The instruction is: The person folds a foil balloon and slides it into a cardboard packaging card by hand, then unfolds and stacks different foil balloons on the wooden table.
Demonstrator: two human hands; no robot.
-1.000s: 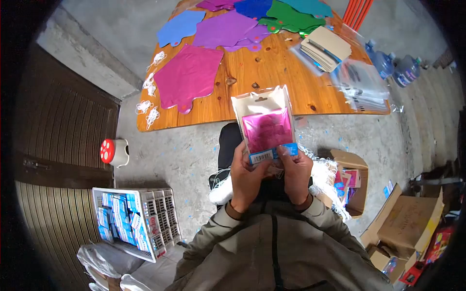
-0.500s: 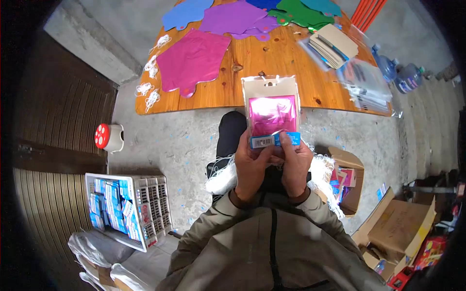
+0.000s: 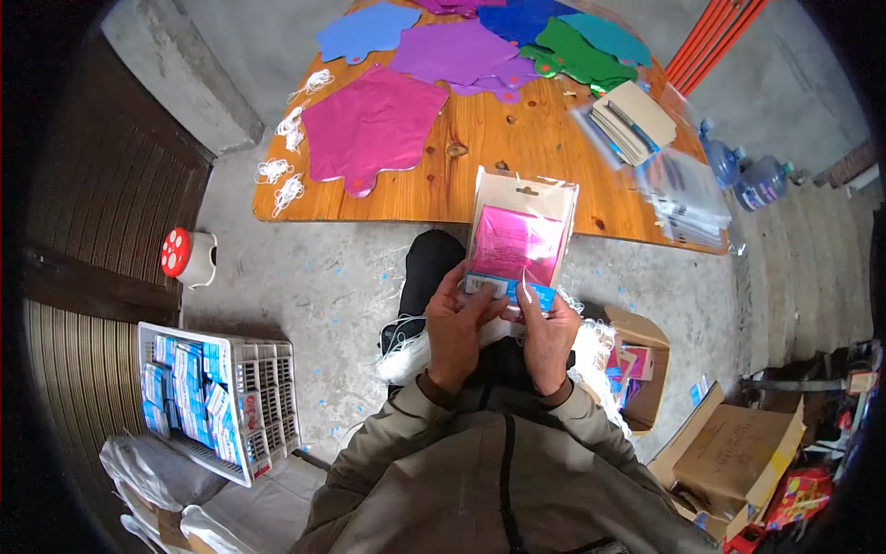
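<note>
Between my two hands is a clear plastic package [image 3: 519, 242] with a cardboard hanger top and folded shiny pink foil inside. A blue and white label strip [image 3: 537, 295] with a barcode patch lies across its lower end. My left hand [image 3: 454, 331] pinches the lower left corner, thumb on the strip. My right hand [image 3: 549, 334] grips the lower right, its thumb pressing near a thin white strip that sticks up. White string [image 3: 406, 355] is heaped around my lap below the hands. On the table, a flat pink foil shape [image 3: 369, 125] lies beyond the package.
The wooden table [image 3: 471, 138] bears coloured foil shapes, white string bundles [image 3: 274, 171], cardboard pieces [image 3: 637, 120] and plastic bags [image 3: 683, 194]. At left stand a crate [image 3: 268, 397] of blue-white packs and a red-topped stool [image 3: 189, 257]. Open cardboard boxes [image 3: 738, 452] sit at right.
The view has shifted, so the table sits slightly lower. The package has tilted a little and both thumbs have moved along the blue strip, while both hands keep their grip.
</note>
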